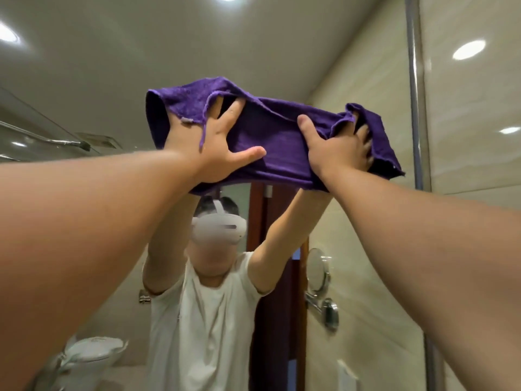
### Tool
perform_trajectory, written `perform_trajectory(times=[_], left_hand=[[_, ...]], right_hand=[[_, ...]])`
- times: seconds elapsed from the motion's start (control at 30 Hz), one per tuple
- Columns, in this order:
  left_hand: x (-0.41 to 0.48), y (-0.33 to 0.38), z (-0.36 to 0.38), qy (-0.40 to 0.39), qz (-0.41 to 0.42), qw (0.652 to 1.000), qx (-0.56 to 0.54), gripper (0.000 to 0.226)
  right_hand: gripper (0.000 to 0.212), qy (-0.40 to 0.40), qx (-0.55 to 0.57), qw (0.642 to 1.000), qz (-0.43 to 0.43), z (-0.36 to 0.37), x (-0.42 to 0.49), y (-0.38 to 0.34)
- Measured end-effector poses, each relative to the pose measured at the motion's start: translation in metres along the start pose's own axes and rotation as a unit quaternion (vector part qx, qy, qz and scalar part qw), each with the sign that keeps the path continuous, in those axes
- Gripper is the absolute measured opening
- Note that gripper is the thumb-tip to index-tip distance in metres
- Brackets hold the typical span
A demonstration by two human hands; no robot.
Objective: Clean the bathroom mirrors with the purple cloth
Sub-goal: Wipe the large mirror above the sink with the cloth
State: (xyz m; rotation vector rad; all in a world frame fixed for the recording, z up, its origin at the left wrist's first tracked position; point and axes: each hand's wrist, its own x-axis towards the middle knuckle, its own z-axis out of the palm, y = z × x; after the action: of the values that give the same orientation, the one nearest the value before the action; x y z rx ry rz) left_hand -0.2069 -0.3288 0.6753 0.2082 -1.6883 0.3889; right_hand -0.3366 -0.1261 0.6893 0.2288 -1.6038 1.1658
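Observation:
The purple cloth (270, 136) is spread flat high up against the big bathroom mirror (352, 221). My left hand (217, 142) presses on its left part with fingers spread and straight. My right hand (338, 150) presses on its right part, thumb out, with a fold of cloth bunched over its fingers. Both my arms reach up and forward. The mirror shows my reflection with both arms raised to the cloth.
The mirror's metal edge strip (417, 108) runs vertically at the right, with tiled wall beyond. Reflected in the glass are a round swivel mirror on a wall arm (320, 277), a toilet (93, 354) at lower left and a dark wooden door (270, 306).

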Motion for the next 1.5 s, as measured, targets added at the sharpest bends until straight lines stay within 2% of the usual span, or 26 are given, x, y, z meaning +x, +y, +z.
perform_trajectory(times=[0.43,0.63,0.83,1.03,1.13,1.27,1.37,1.5], left_hand=[[0.061,-0.058,-0.022,-0.039,-0.014,0.999,0.016,0.105],[0.047,-0.068,-0.015,-0.018,-0.020,0.999,-0.025,0.109],[0.011,-0.091,-0.003,0.003,-0.009,1.000,-0.024,0.102],[-0.042,-0.110,0.013,-0.008,0.011,0.990,-0.140,0.101],[-0.070,-0.110,0.013,-0.022,-0.010,0.969,-0.245,0.107],[-0.105,-0.120,-0.001,-0.029,0.009,0.992,-0.122,0.101],[-0.135,-0.121,-0.016,0.008,0.020,0.999,-0.035,0.099],[-0.173,-0.127,-0.027,-0.025,0.022,0.999,-0.021,0.099]], right_hand=[[0.127,-0.009,0.000,1.000,-0.008,0.017,0.027,-0.078],[0.127,-0.009,-0.009,1.000,-0.015,0.021,0.008,-0.078],[0.126,-0.008,-0.008,1.000,-0.012,0.024,-0.039,-0.073],[0.127,-0.003,-0.013,1.000,0.000,0.026,-0.101,-0.060],[0.126,-0.007,-0.024,1.000,0.002,0.026,-0.126,-0.056],[0.124,-0.018,-0.033,0.999,0.006,0.026,-0.160,-0.051],[0.122,-0.021,-0.029,0.999,0.014,0.025,-0.186,-0.045],[0.120,-0.029,-0.035,0.999,0.022,0.025,-0.227,-0.038]])
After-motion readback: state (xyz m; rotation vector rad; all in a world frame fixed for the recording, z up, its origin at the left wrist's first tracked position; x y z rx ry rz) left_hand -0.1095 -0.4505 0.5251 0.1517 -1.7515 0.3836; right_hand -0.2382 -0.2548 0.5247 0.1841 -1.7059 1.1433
